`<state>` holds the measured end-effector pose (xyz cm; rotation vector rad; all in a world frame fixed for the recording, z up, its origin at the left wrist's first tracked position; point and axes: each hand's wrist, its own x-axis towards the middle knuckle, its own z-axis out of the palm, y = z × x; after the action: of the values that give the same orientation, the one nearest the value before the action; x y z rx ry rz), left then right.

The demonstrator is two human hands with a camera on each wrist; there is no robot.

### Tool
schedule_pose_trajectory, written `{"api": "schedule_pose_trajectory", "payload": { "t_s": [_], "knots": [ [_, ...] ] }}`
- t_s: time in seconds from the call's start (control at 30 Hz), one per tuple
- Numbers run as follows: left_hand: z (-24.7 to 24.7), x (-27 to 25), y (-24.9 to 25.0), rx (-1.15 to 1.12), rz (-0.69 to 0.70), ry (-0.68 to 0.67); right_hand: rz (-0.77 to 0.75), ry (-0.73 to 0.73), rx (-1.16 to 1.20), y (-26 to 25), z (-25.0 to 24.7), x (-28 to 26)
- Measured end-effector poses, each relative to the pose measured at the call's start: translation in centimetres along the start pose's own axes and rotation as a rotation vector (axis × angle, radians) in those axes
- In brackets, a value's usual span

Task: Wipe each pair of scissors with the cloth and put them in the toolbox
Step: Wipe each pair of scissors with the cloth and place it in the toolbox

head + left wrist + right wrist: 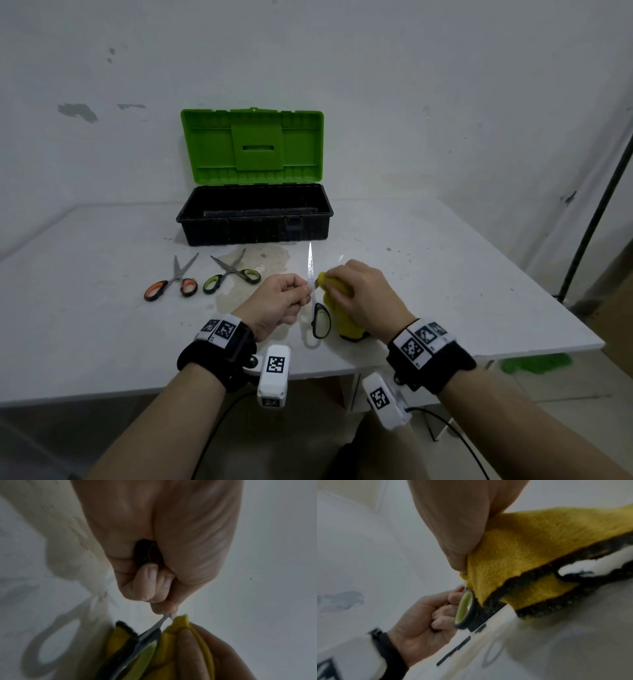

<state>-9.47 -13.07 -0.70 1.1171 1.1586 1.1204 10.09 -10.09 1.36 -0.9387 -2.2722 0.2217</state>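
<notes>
Scissors (311, 274) pinched left (279, 301) — cloth (337, 301) right (363, 291)

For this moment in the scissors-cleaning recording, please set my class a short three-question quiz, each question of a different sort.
1. True or false: the toolbox already holds a pair of scissors.
2. Multiple choice: the yellow cloth is held by A) the left hand, B) the right hand, C) neither.
3. Fill in: besides the held scissors, ___ pairs lie on the table, the orange-handled scissors and the green-handled scissors.

Key: 1 false, none shows inside it; 2 B; 3 two.
</notes>
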Motion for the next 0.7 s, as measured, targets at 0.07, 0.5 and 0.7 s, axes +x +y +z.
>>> {"api": "schedule_pose_trajectory", "payload": {
  "t_s": [0.07, 0.5, 0.7],
  "knots": [
    [0.2, 0.1, 0.0, 0.002, -0.003, -0.017, -0.024, -0.046, -0.007, -0.2, 0.7, -0.3],
    [-1.2, -0.5, 0.2, 0.277, -0.016, 0.027, 0.156, 0.004, 0.061, 0.8, -3.6, 1.5],
    [-0.1, -0.4, 0.2, 0.383, 0.011, 0.027, -0.028, -0.191, -0.146, -0.9, -1.1, 1.2]
  ]
}}
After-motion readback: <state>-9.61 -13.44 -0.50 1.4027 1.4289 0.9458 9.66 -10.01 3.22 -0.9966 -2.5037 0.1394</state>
